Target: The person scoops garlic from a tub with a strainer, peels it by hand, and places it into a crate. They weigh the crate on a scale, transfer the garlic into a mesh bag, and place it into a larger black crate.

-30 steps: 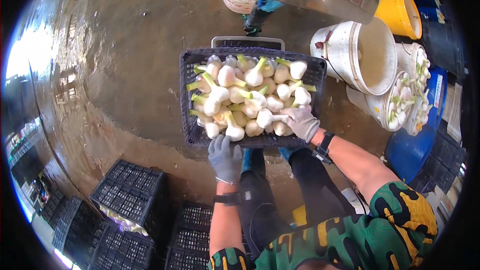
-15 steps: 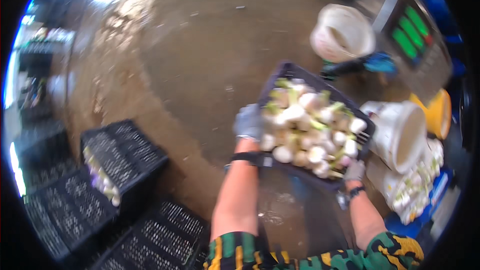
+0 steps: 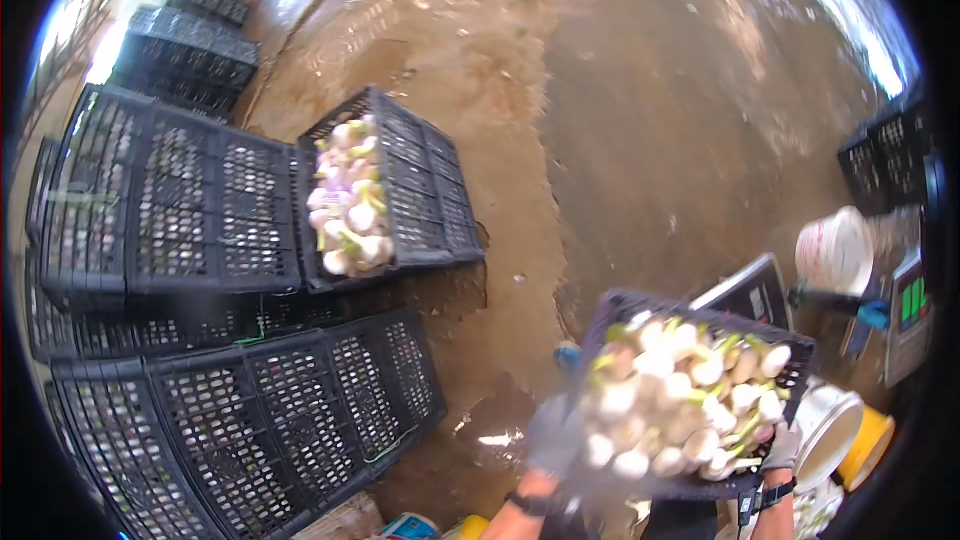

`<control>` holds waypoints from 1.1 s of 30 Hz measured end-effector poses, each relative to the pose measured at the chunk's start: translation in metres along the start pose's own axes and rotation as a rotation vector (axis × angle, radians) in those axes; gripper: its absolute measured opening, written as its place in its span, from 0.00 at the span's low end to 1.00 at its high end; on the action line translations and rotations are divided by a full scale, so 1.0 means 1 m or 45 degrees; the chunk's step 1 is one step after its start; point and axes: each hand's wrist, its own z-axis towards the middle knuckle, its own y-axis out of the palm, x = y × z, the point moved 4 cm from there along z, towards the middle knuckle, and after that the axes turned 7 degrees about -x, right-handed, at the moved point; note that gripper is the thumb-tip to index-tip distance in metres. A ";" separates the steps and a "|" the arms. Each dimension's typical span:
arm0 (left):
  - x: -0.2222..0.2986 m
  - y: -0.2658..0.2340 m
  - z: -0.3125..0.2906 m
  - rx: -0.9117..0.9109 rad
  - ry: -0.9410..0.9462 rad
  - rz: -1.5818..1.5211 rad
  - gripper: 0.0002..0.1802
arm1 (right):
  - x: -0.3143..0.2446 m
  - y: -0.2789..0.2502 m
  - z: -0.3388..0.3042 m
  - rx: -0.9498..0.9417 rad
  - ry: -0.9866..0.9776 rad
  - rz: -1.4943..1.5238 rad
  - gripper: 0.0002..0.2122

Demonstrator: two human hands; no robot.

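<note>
Both my hands hold a dark plastic crate filled with white garlic bulbs with trimmed green stems. It is held up off the floor at the lower right. My left hand, in a grey glove and blurred, grips its left side; the fingers are partly hidden. At the near right corner, my gloved right hand is closed on the rim. Dark bands circle both wrists.
Black slatted crates stand stacked at the left, one open-topped crate showing garlic. Another long crate lies nearer. On the right are a white bucket, a scale display, a white tub and a yellow bucket. The concrete floor looks wet.
My view has swung left, bringing the stacked crates further into sight. The held crate now appears lower and further right in the picture. Both hands have kept their hold on it.
</note>
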 end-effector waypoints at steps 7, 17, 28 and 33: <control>-0.093 -0.178 -0.122 0.657 -0.472 -0.227 0.15 | -0.383 0.230 -0.123 -0.424 -0.753 -0.803 0.09; 0.000 -0.336 -0.076 0.997 -0.947 -0.698 0.24 | -0.779 0.565 -0.315 -0.797 -1.778 -1.240 0.14; -0.025 -0.365 0.156 1.485 -1.225 -0.983 0.32 | -0.851 0.933 -0.225 -1.257 -2.000 -1.770 0.13; -0.014 -0.374 0.165 1.424 -1.386 -0.948 0.34 | -0.859 0.951 -0.204 -1.506 -1.813 -1.749 0.14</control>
